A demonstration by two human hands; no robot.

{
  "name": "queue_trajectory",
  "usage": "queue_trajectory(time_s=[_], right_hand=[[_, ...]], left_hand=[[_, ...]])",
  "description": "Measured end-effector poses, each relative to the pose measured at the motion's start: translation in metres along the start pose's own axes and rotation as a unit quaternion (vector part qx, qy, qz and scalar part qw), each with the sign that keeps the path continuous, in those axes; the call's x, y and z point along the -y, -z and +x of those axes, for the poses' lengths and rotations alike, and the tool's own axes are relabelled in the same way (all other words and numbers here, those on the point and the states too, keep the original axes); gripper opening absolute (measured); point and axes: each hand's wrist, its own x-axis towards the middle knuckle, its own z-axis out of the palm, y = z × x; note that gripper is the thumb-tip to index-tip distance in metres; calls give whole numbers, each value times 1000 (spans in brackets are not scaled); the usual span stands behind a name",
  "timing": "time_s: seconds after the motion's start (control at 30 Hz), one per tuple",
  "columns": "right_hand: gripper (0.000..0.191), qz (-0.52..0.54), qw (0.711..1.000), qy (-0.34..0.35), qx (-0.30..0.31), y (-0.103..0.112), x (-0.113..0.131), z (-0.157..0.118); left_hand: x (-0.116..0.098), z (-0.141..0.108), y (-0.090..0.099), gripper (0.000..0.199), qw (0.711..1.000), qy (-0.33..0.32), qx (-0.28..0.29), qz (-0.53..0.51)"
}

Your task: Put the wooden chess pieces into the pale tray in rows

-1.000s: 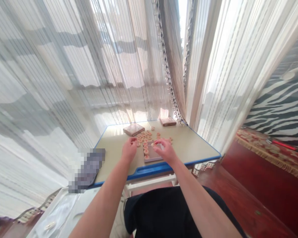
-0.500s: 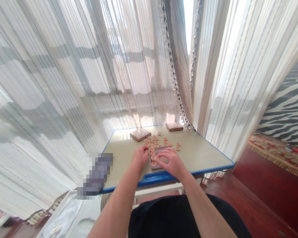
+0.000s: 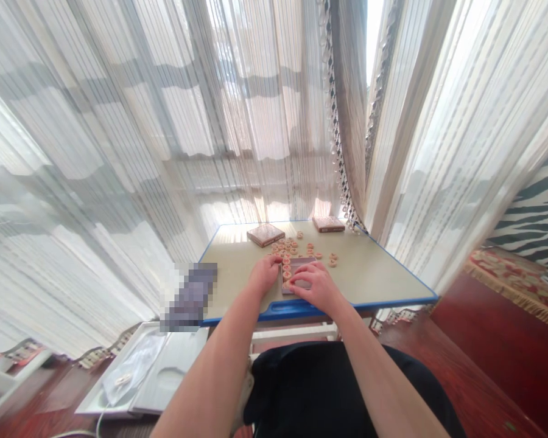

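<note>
Two boxes (image 3: 265, 233) (image 3: 329, 224) lie beyond one tray (image 3: 296, 262), left hand (image 3: 265, 273) curled, right hand (image 3: 319, 285) touching one disc (image 3: 287, 284), both grips unclear.

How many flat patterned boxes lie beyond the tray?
2: the left box beside the clustered round pieces, and the right box near the table's far right corner. No others show.

Round pieces (image 3: 287, 275) with illegible red marks (image 3: 287, 267)
</note>
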Motion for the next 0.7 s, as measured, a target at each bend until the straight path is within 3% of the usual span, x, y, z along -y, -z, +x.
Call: queue_trajectory(time_s=[0.37, 0.7], right_hand=[[13, 8, 1000, 1, -18, 3, 4, -3], [14, 39, 999, 2, 3, 5, 4, -3]], left_hand=[[1, -1, 2, 39, 1000, -3, 6, -10], [-2, -5, 4, 42, 1000, 17, 4, -1]])
